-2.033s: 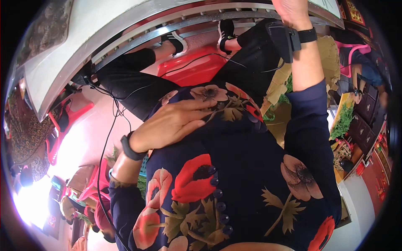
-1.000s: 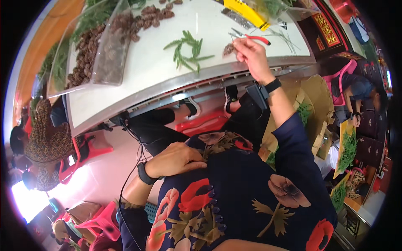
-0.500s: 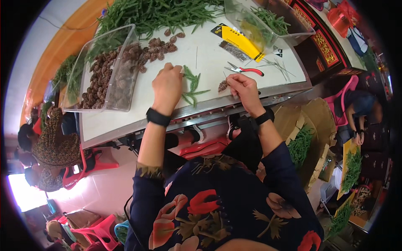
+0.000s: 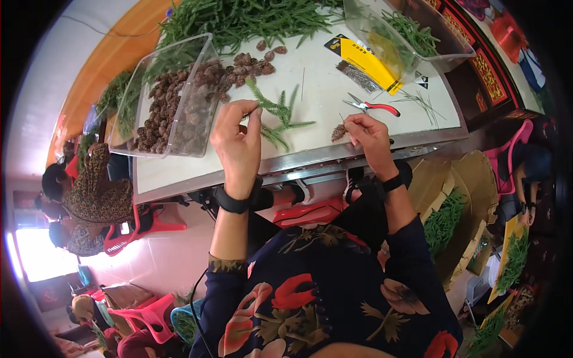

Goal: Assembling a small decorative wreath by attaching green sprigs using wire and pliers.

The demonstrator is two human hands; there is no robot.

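Observation:
My left hand (image 4: 237, 146) is over the table with thumb and fingers brought together. A green artificial pine sprig (image 4: 280, 110) shows right at its fingertips, pinched there, with several needle-covered branches spreading to the right. My right hand (image 4: 371, 136) is closed near the table's front edge. It pinches a small brown pine cone (image 4: 338, 132) at its wired end; a thin wire sticks up beside the fingers. Long-nose pliers (image 4: 376, 107) with red handles lie just beyond the right hand.
A clear plastic bin (image 4: 203, 113) of pine cones stands at left, with loose cones (image 4: 253, 68) spilling beside it. Green sprigs (image 4: 239, 24) are heaped at the back. Thin wires (image 4: 424, 107), a yellow package (image 4: 367, 62) and another clear bin (image 4: 462, 48) are at right.
My left hand has turned its palm toward me, and the sprig beside it now lies differently, its branches spread upward. The right hand still holds the pine cone. The whole view has shifted slightly.

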